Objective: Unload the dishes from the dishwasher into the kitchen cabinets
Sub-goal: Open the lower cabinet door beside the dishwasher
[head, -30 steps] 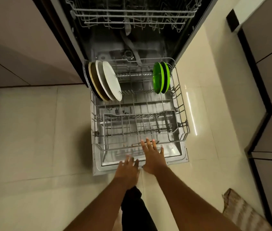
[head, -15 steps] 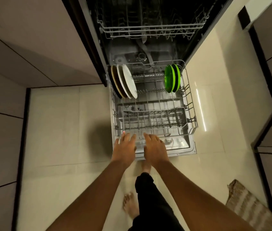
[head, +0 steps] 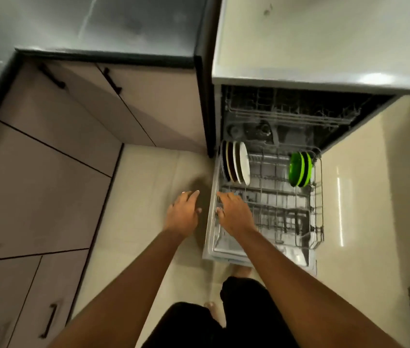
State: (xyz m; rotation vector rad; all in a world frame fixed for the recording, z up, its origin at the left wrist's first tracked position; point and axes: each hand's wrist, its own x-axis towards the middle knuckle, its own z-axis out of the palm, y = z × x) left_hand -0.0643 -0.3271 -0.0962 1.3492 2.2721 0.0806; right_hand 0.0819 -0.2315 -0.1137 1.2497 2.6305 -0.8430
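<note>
Pale kitchen floor (head: 146, 187): our left hand (head: 183, 214) and right hand (head: 234, 214), spread and empty, reach toward upright plates (head: 236, 163) at one o'clock; grasping comes next.

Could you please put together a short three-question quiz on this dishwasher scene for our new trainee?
1. True or false: the left hand is holding a plate.
2. Which dishes stand at the far right corner of the lower rack? A) green plates B) glasses C) a pot
3. Fill in: the right hand is over the rack's ____ side.

Key
1. False; it is empty, over the floor.
2. A, the green plates; the white and dark plates stand at the far left.
3. Left.
</note>
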